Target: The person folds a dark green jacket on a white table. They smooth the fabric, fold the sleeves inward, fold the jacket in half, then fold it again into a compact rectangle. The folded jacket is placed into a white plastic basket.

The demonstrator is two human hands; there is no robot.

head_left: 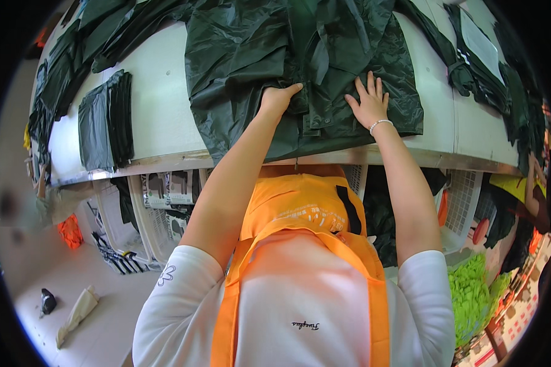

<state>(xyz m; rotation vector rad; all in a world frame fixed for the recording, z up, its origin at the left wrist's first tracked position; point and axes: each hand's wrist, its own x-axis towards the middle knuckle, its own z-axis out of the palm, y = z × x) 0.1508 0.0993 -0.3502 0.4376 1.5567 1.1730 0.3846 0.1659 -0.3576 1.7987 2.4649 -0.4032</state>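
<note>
The head view centres on a dark green jacket (236,70), spread on the white table (156,92) right in front of the person, its hem at the near edge and its upper part running out of the top of the picture. It lies there, I judge, because that spot puts the whole lower front within easy reach of both arms.

The left hand (280,101) is at the middle of the jacket, thumb stretched out on top and the other fingers hidden in a fold; whether they pinch the cloth, I cannot tell. The right hand (370,109), with a bead bracelet (381,124) at the wrist, rests palm down on the other side, its fingers spread and gripping nothing, a pose that probably keeps the slippery-looking cloth flat.

Left of the jacket, a folded stack of dark cloth (97,125) stands apart near the table edge, perhaps set aside to leave the middle free. Loose dark clothes (64,73) lie farther left, and a pale sheet (480,46) rests on more dark cloth to the right.

Under the table are white baskets (465,199), likely tucked there to keep things close by. A bright green pile (469,293) sits lower right, beyond the person's orange apron (275,199).
</note>
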